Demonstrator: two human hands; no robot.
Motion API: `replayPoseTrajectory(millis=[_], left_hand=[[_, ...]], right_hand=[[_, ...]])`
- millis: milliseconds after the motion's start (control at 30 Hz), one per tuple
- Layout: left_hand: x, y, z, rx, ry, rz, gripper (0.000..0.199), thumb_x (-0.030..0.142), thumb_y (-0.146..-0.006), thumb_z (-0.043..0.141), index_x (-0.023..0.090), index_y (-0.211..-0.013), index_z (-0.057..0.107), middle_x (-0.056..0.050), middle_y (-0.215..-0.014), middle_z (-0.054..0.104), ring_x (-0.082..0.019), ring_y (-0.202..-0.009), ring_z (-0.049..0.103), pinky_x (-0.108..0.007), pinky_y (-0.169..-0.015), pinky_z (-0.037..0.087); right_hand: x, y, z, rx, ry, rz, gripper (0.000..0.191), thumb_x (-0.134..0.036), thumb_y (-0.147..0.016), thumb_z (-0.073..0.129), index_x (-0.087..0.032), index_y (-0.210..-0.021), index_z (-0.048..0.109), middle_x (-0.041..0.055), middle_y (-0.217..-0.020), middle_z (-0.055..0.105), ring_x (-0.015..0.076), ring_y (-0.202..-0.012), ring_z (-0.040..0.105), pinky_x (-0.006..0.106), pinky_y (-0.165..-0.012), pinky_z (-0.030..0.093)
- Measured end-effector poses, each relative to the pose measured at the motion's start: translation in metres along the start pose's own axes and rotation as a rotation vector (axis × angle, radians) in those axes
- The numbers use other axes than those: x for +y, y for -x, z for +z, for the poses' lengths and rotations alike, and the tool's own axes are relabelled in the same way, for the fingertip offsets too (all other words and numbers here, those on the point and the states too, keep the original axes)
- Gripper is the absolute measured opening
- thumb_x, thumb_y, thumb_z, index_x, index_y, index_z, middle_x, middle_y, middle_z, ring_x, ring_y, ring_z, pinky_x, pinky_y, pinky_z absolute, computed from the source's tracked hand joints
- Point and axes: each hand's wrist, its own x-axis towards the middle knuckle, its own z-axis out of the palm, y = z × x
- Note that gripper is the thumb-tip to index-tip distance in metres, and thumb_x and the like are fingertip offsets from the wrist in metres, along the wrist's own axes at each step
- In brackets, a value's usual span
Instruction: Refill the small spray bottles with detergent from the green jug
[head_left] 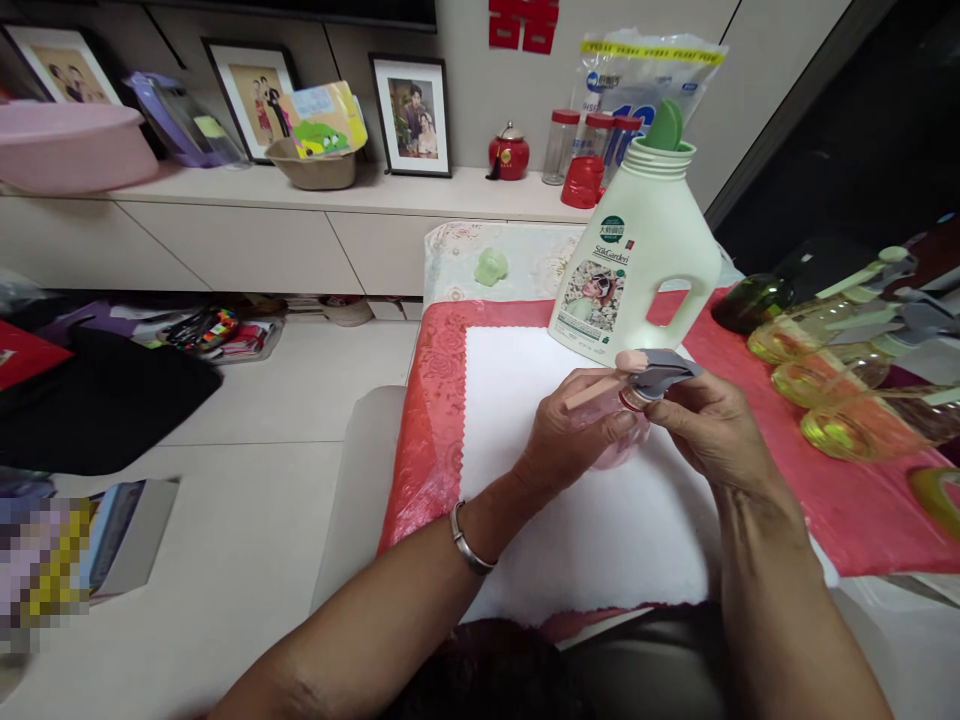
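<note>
- Red plastic covers the desk (439, 370); its left edge drops to the floor, so a bottle is best handled well inside it.
- Pale green cap (491, 267) lies towards the far side, apart from the hands.
- White cloth (517, 375) spreads left of and below the hands, giving soft room for lowering things or shifting the wrists.
- Left hand (574, 435): its grip is wrapped around the pink bottle (619, 450), held above the cloth. A steady, light hold should stop the body turning or flexing.
- Green-white SilkGarden jug (637, 240) stands open just beyond the hands; forward elbow or knuckle swings could knock it.
- Grey spray head (664, 372) sits at the bottle's neck; lining it up straight, with force along the neck, seems wisest.
- Right hand (712, 430): its grip pinches the spray head beside the collar. Small finger turns look safer than wide ones.
- Spray bottles (847, 400) crowd the right side, limiting sideways reach.
</note>
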Motion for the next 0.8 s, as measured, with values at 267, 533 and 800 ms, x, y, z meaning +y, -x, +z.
replayPoseTrajectory(millis=[267, 533, 800], left_hand=[[-0.007, -0.002, 0.002, -0.064, 0.182, -0.016, 0.047, 0.045, -0.078, 0.084, 0.019, -0.113, 0.068, -0.011, -0.125, 0.069, -0.029, -0.122, 0.063, -0.05, -0.112, 0.046], [-0.005, 0.002, 0.002, -0.016, 0.138, 0.015, 0.05, 0.049, -0.077, 0.084, 0.021, -0.114, 0.067, -0.01, -0.123, 0.07, -0.027, -0.119, 0.065, -0.048, -0.111, 0.048], [-0.006, 0.001, 0.001, 0.012, 0.159, 0.069, 0.036, 0.046, -0.083, 0.079, 0.019, -0.105, 0.071, -0.008, -0.113, 0.074, -0.024, -0.11, 0.068, -0.042, -0.104, 0.051]], right_hand=[[-0.015, 0.0, 0.01, 0.069, 0.088, -0.04, 0.038, -0.03, -0.079, 0.088, -0.021, -0.112, 0.073, 0.0061, -0.115, 0.063, 0.0225, -0.117, 0.06, 0.034, -0.105, 0.053], [-0.016, 0.003, 0.016, 0.197, 0.282, -0.028, 0.042, -0.033, -0.071, 0.092, -0.019, -0.103, 0.07, 0.0027, -0.1, 0.065, 0.0168, -0.093, 0.063, 0.023, -0.079, 0.055], [-0.021, 0.006, 0.019, 0.209, 0.311, -0.075, 0.037, -0.032, -0.072, 0.093, -0.018, -0.096, 0.069, 0.0007, -0.098, 0.065, 0.0126, -0.085, 0.061, 0.019, -0.074, 0.05]])
